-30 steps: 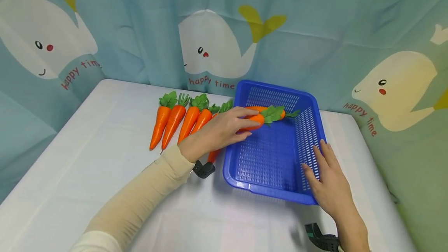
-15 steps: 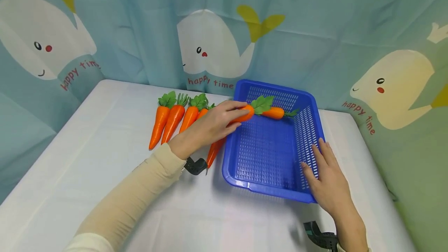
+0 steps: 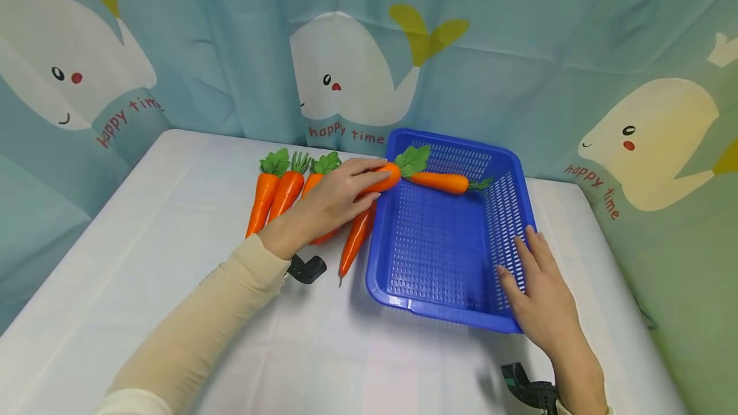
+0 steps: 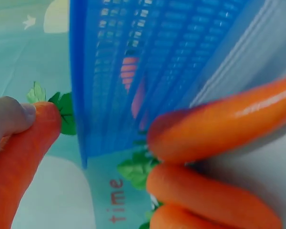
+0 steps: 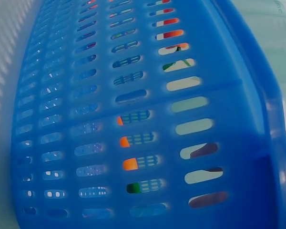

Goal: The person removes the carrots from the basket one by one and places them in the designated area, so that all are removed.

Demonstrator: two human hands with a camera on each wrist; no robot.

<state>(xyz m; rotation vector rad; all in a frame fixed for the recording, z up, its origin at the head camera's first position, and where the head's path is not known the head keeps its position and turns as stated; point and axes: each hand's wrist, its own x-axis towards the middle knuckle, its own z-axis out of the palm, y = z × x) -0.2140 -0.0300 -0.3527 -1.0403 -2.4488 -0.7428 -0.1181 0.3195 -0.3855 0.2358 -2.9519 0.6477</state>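
My left hand pinches an orange carrot near its leafy top, above the left rim of a blue plastic basket. In the left wrist view, thumb and carrot are at the left, apart from the basket wall. Another carrot lies inside the basket along its far side. With its fingers extended, my right hand rests on the basket's right rim; thumb and some fingertips are on the inner side. Only basket wall and rim fill most of the right wrist view.
Left of the basket, several carrots lie side by side on the white table, among them one at the left end and one against the basket; my left hand covers part of the row. A whale-print curtain stands behind.
My left hand has drawn the carrot leftward, from inside the basket to over its left rim, uncovering more of the other carrot inside. The right hand stays put on the basket.
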